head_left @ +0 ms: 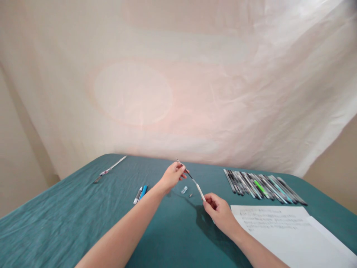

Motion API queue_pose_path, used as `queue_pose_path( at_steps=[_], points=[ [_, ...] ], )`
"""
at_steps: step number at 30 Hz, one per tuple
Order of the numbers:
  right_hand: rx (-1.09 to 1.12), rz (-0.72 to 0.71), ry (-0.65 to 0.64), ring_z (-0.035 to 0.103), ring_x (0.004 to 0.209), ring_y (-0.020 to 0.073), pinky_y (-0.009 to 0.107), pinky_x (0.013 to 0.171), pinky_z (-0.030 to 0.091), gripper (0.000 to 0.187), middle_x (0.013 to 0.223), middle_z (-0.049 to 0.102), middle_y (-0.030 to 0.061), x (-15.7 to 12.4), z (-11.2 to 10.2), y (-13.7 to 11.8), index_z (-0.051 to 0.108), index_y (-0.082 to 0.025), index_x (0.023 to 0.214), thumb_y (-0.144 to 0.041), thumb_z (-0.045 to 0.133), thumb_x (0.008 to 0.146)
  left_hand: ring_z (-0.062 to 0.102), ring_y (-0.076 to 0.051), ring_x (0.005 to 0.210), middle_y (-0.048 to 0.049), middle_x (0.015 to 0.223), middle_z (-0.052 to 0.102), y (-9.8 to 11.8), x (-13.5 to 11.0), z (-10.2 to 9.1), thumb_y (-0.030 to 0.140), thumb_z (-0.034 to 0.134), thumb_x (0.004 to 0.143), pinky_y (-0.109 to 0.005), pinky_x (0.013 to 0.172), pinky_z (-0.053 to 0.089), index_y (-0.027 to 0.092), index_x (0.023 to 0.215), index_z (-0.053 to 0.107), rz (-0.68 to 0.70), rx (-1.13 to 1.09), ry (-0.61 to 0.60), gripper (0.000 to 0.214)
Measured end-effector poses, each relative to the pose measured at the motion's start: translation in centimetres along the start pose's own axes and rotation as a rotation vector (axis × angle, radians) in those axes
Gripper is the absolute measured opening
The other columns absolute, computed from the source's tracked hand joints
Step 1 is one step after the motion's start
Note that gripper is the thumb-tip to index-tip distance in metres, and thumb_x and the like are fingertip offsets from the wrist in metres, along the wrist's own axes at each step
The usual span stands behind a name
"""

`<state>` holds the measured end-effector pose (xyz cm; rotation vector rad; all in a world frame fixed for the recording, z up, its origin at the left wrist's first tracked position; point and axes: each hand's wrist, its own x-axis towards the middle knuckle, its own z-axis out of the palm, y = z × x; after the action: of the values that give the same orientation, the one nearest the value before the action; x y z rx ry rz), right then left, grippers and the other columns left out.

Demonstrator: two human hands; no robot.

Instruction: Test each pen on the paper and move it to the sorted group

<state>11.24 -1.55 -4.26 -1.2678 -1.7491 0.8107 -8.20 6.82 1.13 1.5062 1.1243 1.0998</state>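
Observation:
Above the table, my left hand (173, 175) pinches a thin dark pen refill (190, 176) between thumb and fingers. The refill slants down to the right, and its lower end meets the open end of a white pen barrel (199, 191); how far it sits inside I cannot tell. My right hand (219, 210) is closed around the lower end of that barrel. On the cloth below, between the hands, lie a clear pen cap (184, 190) and a tiny dark-and-silver piece (190, 195), perhaps a pen tip.
A long row of pens (259, 186) lies at the right, one bright green. Written paper sheets (273, 230) lie nearer on that side. A white pen (137, 195) and a blue pen (143, 192) rest beside my left forearm. A long white stick-like item (111, 168) lies far left on the green tablecloth (69, 212).

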Motion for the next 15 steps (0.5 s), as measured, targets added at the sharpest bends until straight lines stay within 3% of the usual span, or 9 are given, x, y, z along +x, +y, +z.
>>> queue_pose_path(
  at_steps=[15],
  points=[
    [-0.027,-0.011,0.018,0.044,0.050,0.0109,0.021,0.049,0.035,0.019,0.059,0.052,-0.0019,-0.04,0.04,0.18,0.059,-0.017,0.077,-0.031,0.047,0.077,0.051,-0.006,0.055,-0.0051,0.088,0.063,0.45,-0.34,-0.09,0.031,0.047,0.081,-0.019,0.056,0.042,0.015,0.084,0.049,0.002,-0.042,-0.059,0.017]
  ],
)
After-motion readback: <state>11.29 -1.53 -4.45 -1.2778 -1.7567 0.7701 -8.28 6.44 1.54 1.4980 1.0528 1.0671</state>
